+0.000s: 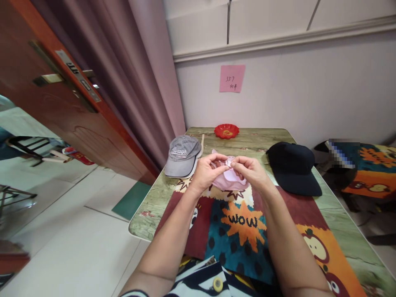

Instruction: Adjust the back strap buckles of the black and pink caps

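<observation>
A pink cap (pixel 229 180) lies near the middle of the table, partly covered by my hands. Over it, my left hand (pixel 208 170) has its thumb and index finger closed on a small, light-coloured strap piece (pixel 228 163) of the cap. From the other side my right hand (pixel 251 170) pinches the same strap piece. The fingertips of both hands almost meet, so the detail between them is too small to make out. To the left sits a grey cap (pixel 182 153) with white lettering, and a black cap (pixel 292 167) rests on the right.
A red scalloped dish (pixel 227 131) stands at the back of the wood-patterned table (pixel 145 214). Beneath my arms spreads a colourful cloth (pixel 221 243). A pink note (pixel 232 78) hangs on the wall. To the left are a curtain (pixel 139 62) and a wooden door (pixel 102 136).
</observation>
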Demonstrator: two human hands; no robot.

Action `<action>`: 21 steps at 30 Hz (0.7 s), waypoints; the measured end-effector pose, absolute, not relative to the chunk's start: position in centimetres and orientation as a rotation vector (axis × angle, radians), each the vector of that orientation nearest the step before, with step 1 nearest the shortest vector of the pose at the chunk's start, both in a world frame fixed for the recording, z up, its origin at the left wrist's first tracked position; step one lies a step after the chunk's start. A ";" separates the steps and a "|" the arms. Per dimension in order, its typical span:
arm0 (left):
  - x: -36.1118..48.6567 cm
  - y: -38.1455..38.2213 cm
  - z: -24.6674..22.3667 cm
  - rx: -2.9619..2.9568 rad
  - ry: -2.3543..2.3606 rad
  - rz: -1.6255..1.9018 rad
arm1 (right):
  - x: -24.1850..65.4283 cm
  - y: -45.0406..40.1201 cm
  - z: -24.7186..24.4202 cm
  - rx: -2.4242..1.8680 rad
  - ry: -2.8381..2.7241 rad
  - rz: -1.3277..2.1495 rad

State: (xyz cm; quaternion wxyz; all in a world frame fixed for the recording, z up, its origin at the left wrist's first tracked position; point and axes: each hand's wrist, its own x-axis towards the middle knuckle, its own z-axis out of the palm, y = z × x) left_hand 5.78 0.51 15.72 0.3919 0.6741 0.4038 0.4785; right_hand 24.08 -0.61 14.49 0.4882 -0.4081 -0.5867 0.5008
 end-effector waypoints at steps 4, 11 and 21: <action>5.8 0.3 16.0 1.743 1.000 1.169 | 24.8 -0.7 14.7 -0.987 -1.491 1.231; 5.7 0.2 16.4 1.769 0.992 1.133 | 24.9 -0.7 15.2 -1.003 -1.503 1.229; 5.6 0.2 17.0 1.793 0.997 1.085 | 24.7 -0.7 15.0 -1.010 -1.491 1.249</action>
